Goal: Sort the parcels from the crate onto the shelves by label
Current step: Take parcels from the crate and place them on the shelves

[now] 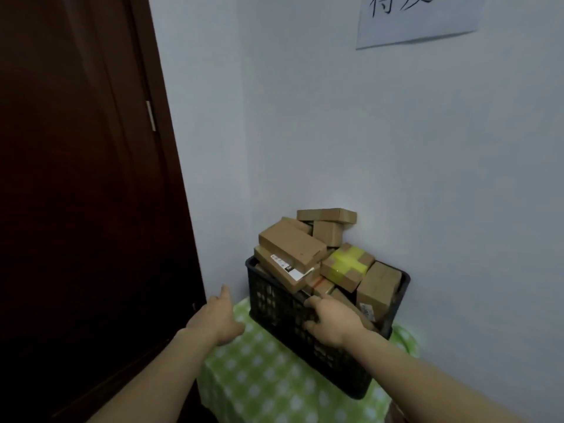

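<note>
Now crate [280,309]: stiff, heaped, probably heavy; grip both rims.
Right hand [331,320]: curled on six-o'clock rim.
Left hand [218,315]: spread, empty, crate's nine o'clock.

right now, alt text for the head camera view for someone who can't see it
A person's right hand grips the near rim of a black crate heaped with cardboard parcels, while the left hand reaches open beside it. The crate sits on a green checked cloth in a corner, a dark door to the left.
</note>
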Tool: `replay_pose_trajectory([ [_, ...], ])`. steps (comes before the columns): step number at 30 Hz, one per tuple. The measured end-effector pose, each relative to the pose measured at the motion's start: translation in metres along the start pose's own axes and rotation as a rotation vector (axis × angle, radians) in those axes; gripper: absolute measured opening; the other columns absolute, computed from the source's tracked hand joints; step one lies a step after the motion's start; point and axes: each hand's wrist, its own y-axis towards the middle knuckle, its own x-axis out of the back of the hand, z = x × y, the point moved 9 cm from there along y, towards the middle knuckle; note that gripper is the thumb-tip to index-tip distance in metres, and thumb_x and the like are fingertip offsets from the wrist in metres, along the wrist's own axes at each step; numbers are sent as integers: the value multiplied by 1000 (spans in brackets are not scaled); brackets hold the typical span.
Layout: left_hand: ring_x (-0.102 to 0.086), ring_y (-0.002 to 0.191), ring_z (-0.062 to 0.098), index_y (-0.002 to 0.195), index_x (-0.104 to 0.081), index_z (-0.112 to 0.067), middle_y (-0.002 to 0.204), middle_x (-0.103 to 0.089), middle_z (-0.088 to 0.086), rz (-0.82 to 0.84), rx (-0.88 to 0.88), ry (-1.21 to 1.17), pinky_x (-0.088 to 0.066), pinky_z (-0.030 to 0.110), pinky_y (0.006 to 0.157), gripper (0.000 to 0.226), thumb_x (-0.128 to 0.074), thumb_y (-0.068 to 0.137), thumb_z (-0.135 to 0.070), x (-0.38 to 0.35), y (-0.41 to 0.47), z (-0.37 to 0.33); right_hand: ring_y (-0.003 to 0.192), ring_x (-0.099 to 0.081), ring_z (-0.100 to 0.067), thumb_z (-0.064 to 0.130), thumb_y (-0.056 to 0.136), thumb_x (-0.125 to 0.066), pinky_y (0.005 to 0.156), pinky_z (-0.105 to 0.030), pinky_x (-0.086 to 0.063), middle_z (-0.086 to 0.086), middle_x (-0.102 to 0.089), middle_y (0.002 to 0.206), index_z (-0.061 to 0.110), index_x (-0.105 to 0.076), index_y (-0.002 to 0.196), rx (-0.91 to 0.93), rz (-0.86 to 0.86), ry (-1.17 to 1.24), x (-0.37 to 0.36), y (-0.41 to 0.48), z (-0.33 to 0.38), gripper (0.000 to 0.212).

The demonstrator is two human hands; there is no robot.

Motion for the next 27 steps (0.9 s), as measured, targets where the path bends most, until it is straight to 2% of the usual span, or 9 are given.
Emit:
replay_pose_trajectory([
  [2,-48,122,28,152,5,-11,145,-33,14,49,-42,0,-47,32,88,92,-58,90,-37,1,43,-5,121,-49,-27,31,93,-52,96,-31,-45,-11,-48,134,17,-41,139,-72,-13,31,10,38,-13,49],
  [4,-47,122,27,150,-8,-11,143,-36,13,79,-72,-6,-48,33,91,82,-59,90,-36,9,83,-10,120,-50,-26,29,92,-52,94,-30,-44,-11,-49,132,16,-42,138,-138,-38,69,22,74,-25,49],
  [8,-52,110,22,137,-30,-13,127,-49,9,76,-132,19,-48,31,83,58,-57,89,-31,24,154,-27,119,-52,-25,34,90,-56,90,-30,-43,-9,-50,133,15,-41,137,-221,-86,169,36,135,-47,53],
  [10,-52,104,21,133,-35,-15,121,-52,8,113,-160,39,-46,28,78,52,-59,88,-27,20,176,-37,123,-48,-26,38,87,-61,95,-32,-43,-10,-44,138,14,-36,141,-262,-72,193,34,158,-60,65],
  [13,-54,100,21,121,-43,-17,111,-54,5,107,-200,65,-50,33,81,42,-60,84,-24,17,207,-50,129,-40,-28,44,79,-71,102,-37,-40,-11,-35,142,15,-26,145,-289,-94,224,41,189,-76,86],
  [16,-56,95,22,101,-45,-17,102,-54,3,85,-189,42,-50,31,77,20,-57,86,-23,25,228,-60,138,-23,-32,51,68,-79,110,-42,-30,-14,-21,149,16,-15,149,-284,-123,241,55,220,-87,110],
  [21,-57,99,24,123,-45,-13,113,-55,8,67,-88,12,-53,40,84,40,-59,90,-31,24,239,-52,145,11,-34,65,56,-79,116,-50,-4,-18,12,157,24,14,151,-257,53,65,36,267,-96,139],
  [24,-54,99,24,129,-40,-13,113,-51,7,77,6,9,-52,40,85,48,-59,89,-32,15,235,-40,145,2,-36,66,56,-78,115,-53,-10,-18,3,156,26,17,149,-213,126,26,19,284,-99,138],
  [27,-54,100,24,134,-38,-12,114,-52,8,56,86,-34,-50,39,86,54,-60,90,-32,12,227,-31,137,-17,-40,60,66,-73,110,-52,-23,-20,-14,149,28,8,150,-142,79,-27,17,288,-99,121],
])
